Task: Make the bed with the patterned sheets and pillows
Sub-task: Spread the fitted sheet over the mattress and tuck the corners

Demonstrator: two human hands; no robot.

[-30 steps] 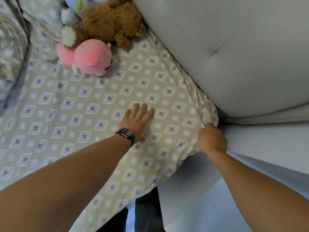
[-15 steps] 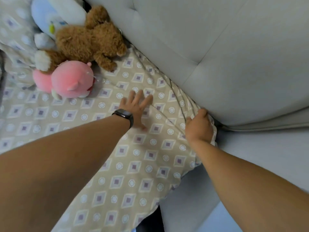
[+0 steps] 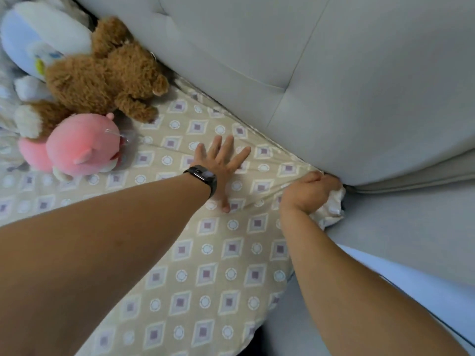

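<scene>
Sheet (image 3: 205,253) under flat left hand (image 3: 218,165); corner bunched in right hand (image 3: 305,194).

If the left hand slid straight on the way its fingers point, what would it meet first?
Probably the padded headboard. The left hand lies flat on the patterned sheet, fingers aimed up-right; only bare sheet lies between. The brown teddy bear sits off to the left.

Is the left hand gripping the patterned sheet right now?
No, the left hand lies flat with fingers spread on the patterned sheet; the right hand grips its corner.
</scene>
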